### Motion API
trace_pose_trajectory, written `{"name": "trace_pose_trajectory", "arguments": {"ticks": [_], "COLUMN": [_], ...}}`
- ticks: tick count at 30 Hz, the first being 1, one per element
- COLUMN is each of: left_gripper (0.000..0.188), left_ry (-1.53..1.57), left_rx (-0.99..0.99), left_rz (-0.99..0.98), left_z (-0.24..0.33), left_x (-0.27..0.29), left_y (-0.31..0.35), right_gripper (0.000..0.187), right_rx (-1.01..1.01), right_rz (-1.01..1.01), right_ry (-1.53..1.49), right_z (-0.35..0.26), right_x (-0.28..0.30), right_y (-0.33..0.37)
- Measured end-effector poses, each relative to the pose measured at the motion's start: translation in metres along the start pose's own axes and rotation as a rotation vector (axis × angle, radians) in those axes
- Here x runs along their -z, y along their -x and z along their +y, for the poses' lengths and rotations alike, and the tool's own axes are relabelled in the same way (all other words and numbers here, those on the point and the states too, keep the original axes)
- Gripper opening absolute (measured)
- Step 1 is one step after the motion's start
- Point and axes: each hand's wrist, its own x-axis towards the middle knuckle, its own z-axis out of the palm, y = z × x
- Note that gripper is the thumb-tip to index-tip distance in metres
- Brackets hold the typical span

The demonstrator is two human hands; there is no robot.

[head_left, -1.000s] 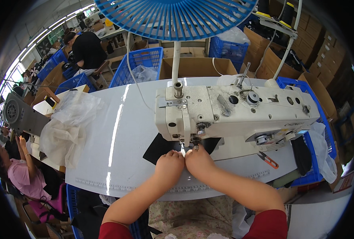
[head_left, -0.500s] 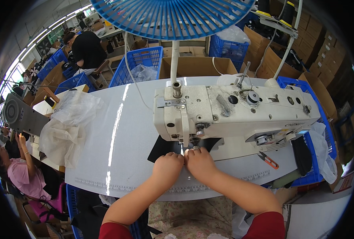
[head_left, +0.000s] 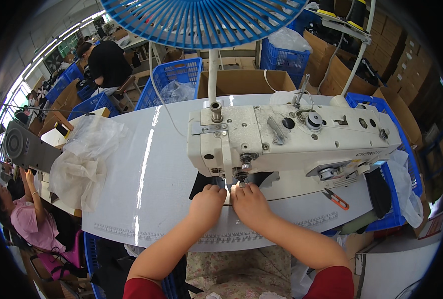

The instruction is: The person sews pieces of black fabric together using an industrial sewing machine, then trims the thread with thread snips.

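Observation:
A white sewing machine (head_left: 291, 139) stands on the pale table, its needle end just beyond my hands. Under the presser foot lies a piece of black fabric (head_left: 197, 185), dark and flat, showing to the left of the foot and behind my fingers. My left hand (head_left: 209, 202) is closed at the fabric's near edge, fingertips bent down onto it. Close beside it, right of the needle, my right hand (head_left: 249, 202) also pinches the near edge, with a ring on one finger. The fabric under both hands is mostly hidden.
Orange-handled thread snips (head_left: 337, 199) lie right of my right forearm. Crumpled clear plastic (head_left: 84, 164) covers the table's left side. A blue fan (head_left: 206, 25) hangs above the machine. Blue crates (head_left: 176, 82) and cardboard boxes stand behind; two people sit at the left.
Both hands have shifted slightly away from me, and less black fabric shows left of the presser foot. The view has shifted a little, moving the fan and machine head left.

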Motion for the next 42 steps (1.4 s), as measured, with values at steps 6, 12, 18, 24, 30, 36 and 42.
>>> {"name": "trace_pose_trajectory", "arguments": {"ticks": [6, 12, 18, 24, 30, 36, 42], "left_gripper": [0.013, 0.009, 0.014, 0.014, 0.021, 0.03, 0.032], "left_ry": [0.038, 0.001, -0.083, -0.059, -0.008, -0.041, -0.072], "left_rx": [-0.006, 0.012, -0.046, -0.077, -0.112, -0.101, -0.134], "left_rz": [0.081, 0.06, 0.065, 0.076, 0.112, 0.009, 0.049], "left_z": [-0.005, -0.005, -0.008, -0.011, -0.011, -0.012, -0.012], "left_x": [-0.007, -0.005, -0.007, -0.011, -0.005, -0.002, -0.003], "left_y": [-0.001, -0.008, -0.01, -0.008, -0.011, -0.013, -0.012], "right_gripper": [0.023, 0.027, 0.031, 0.034, 0.03, 0.018, 0.02], "right_rx": [-0.045, -0.054, -0.06, -0.086, -0.143, -0.1, 0.18], "right_rz": [0.005, 0.006, 0.06, 0.065, 0.239, 0.435, 0.428], "right_ry": [-0.086, -0.09, -0.082, -0.092, -0.295, -0.384, -0.297], "right_z": [0.0, -0.002, -0.002, -0.005, 0.006, 0.035, 0.054], "right_x": [0.001, 0.003, -0.003, -0.004, -0.01, 0.012, 0.018], "right_y": [-0.003, -0.001, 0.0, -0.002, 0.006, 0.029, 0.026]}}
